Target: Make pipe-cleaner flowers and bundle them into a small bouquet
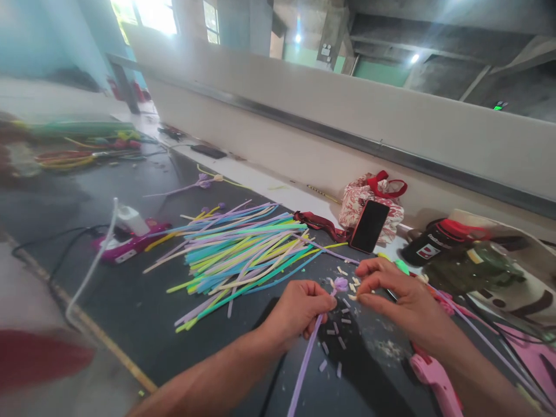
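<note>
My left hand is closed in a pinch on a lavender pipe-cleaner flower stem, just under its small purple head. The stem runs down toward the bottom edge of the view. To the right of the head, my right hand has thumb and index fingertips close together, with a small cream piece at their tips. Short cut lavender bits and cream bits lie scattered on the dark table beneath the hands.
Many coloured pipe cleaners are heaped left of centre. Behind stand a phone, a patterned bag and a black bottle. A pink tool lies by my right forearm. A purple device with cables sits left.
</note>
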Demonstrator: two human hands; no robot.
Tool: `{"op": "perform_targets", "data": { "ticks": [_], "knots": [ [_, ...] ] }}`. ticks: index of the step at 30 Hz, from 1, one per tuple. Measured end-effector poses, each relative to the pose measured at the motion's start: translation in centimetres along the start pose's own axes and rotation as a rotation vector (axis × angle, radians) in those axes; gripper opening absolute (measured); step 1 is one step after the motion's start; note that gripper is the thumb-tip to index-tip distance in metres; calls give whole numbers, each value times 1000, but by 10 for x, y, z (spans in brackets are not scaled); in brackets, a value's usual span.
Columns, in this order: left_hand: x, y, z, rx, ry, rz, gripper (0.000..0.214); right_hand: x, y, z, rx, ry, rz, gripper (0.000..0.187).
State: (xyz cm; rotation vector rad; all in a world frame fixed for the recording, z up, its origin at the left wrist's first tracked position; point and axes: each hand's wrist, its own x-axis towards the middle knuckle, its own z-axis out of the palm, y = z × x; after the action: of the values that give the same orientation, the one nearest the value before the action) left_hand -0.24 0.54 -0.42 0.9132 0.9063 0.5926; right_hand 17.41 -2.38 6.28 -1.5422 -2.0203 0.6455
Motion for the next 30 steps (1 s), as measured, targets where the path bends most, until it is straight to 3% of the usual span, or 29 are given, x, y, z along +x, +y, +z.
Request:
{"op": "perform_targets", "data": {
  "ticks": [11,30],
  "knots": [
    [-1,0,2,150,-2,11,12,-1,-3,15,-127,-34,-112,10],
    [-2,-2,3,223,21,41,11,1,6,24,-309,129,-159,7]
  ]
}}
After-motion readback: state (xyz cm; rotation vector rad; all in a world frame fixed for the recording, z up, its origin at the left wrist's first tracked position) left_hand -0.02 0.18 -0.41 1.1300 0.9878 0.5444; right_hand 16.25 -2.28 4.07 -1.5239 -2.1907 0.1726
